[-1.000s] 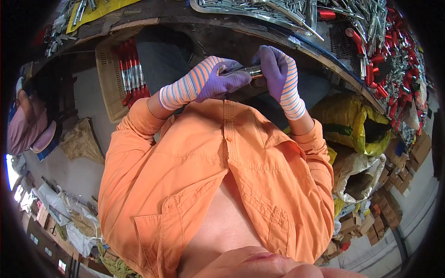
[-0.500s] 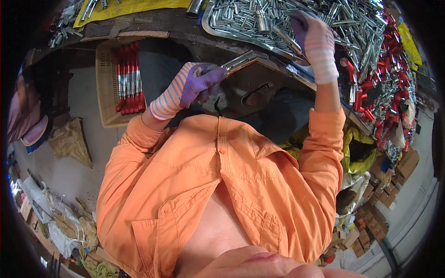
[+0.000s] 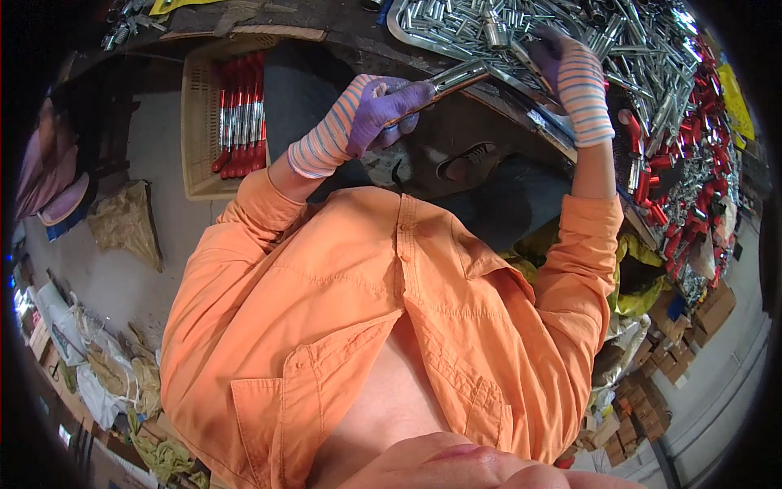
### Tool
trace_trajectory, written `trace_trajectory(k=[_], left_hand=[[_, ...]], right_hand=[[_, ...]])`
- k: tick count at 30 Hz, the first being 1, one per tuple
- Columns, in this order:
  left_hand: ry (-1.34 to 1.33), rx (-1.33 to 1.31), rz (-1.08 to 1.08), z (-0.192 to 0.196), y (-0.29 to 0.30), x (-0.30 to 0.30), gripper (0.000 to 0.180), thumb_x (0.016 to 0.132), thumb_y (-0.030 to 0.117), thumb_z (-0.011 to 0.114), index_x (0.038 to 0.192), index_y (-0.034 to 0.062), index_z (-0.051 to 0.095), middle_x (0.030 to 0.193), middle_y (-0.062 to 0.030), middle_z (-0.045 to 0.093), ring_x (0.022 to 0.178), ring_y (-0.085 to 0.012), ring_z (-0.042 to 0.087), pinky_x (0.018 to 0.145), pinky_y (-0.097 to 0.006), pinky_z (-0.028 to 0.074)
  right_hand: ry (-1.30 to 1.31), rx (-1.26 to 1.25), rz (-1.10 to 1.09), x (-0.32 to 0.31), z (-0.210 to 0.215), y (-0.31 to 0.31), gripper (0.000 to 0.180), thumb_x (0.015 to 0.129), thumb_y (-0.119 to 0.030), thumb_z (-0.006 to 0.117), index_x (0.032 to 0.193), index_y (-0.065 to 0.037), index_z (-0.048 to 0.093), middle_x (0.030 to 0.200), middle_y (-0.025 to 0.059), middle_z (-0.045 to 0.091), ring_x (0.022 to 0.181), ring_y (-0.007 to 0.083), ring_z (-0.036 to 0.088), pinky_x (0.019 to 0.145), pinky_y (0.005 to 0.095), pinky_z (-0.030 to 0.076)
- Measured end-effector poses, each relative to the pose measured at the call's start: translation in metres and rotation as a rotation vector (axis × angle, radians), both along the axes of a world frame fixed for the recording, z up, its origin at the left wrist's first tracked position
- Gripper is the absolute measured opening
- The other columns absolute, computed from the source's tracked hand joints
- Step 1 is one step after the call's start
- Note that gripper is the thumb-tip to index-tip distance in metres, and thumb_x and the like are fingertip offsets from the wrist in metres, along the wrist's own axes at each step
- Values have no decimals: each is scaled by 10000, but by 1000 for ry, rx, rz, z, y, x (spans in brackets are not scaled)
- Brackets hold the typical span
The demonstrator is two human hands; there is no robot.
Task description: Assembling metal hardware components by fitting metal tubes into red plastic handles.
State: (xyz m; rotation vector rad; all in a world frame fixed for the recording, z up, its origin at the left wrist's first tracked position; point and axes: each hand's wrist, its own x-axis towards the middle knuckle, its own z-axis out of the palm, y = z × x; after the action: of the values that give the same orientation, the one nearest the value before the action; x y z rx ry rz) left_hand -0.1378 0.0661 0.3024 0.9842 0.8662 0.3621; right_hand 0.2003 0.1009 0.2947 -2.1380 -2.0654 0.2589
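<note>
My left hand (image 3: 381, 114), in a purple-palmed striped glove, is closed around one end of a shiny metal channel-shaped piece (image 3: 459, 77). The piece points up and right, towards the near edge of a metal tray (image 3: 411, 41). Over that tray is my right hand (image 3: 574, 72), gloved alike. Its fingers are apart and curve down among loose silvery metal parts (image 3: 452, 23); their tips are partly hidden. A slim metal tube (image 3: 528, 59) lies beside its thumb, and a wider metal cylinder (image 3: 495, 33) lies a little left.
Red-handled parts (image 3: 692, 175) are heaped at the right of the workbench. Below its edge on the left, a cream plastic crate (image 3: 195, 122) holds several red-and-silver tools (image 3: 242, 114). Cardboard boxes (image 3: 707, 306) and yellow sacks (image 3: 639, 277) stand at the lower right.
The whole view has shifted slightly. My left hand has moved up and right with the metal piece, closer to the tray. My right hand has come slightly nearer over the parts.
</note>
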Motion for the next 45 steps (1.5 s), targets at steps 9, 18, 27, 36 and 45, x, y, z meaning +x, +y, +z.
trace_trajectory(k=[9,18,27,36,45], left_hand=[[-2,-44,-20,-6,-10,11,342,970,316,543,813,31,651,570,11,532,429,-36,410,403,-217,316],[-56,41,29,5,-3,10,329,909,379,640,825,62,673,565,37,508,448,-28,385,405,-221,255],[6,95,-6,1,-9,18,327,925,367,616,774,79,640,569,40,490,475,-35,394,429,-219,288],[137,797,140,-14,-27,20,211,885,179,671,983,-8,666,830,-159,694,676,-172,637,632,-307,511],[44,929,243,0,-30,28,243,861,181,664,1027,4,647,840,-185,677,721,-325,659,625,-353,519]], right_hand=[[-134,57,155,11,5,15,352,847,-271,640,1158,-106,645,991,169,681,926,333,646,825,391,506],[1342,57,-269,-132,58,-105,120,873,-62,658,982,-15,677,829,47,692,675,95,638,551,204,468],[565,650,-126,-154,8,-102,173,731,-26,744,893,-31,685,847,104,643,735,247,642,661,304,506],[72,697,60,-158,20,-111,193,759,-98,752,925,-62,660,861,118,652,693,302,655,606,358,539],[1054,643,-387,-183,5,-107,163,796,-24,712,941,-31,636,799,35,637,677,134,588,630,258,477]])
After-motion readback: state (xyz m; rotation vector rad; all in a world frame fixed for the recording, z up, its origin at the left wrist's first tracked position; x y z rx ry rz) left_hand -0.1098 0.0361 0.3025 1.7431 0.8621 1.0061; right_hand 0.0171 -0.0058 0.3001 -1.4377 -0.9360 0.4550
